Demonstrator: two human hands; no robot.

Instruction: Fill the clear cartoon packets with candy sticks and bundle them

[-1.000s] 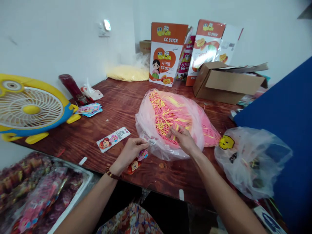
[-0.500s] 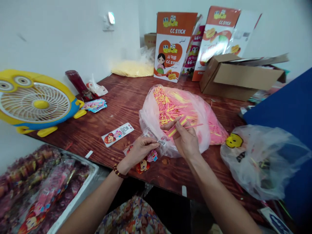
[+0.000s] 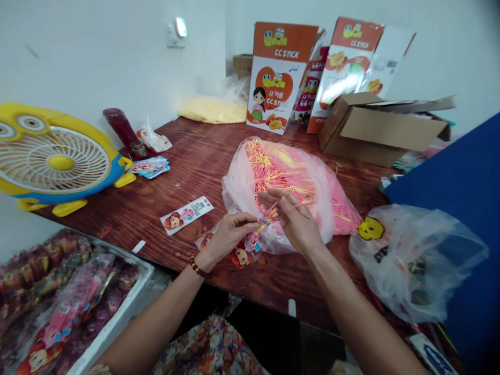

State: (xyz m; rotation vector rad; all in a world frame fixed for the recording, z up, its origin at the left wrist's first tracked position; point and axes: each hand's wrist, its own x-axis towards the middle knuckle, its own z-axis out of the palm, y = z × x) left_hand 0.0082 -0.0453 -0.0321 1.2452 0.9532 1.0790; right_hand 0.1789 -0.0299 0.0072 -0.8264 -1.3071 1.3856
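Nearest the body, a long clear plastic packet printed with a red-haired cartoon girl slants over the brown wood-grain desk, its long axis running from the printed head, near and left, to the barcoded end, farther off and right. The left hand pinches it beside the barcode. Just beyond, a small bundle of thin pink and yellow sticks roughly lines up with that end. The right hand is nearer these, fingers loosely bent; whether it grips them is too blurred to tell. Behind lies a translucent plastic bag of more sticks.
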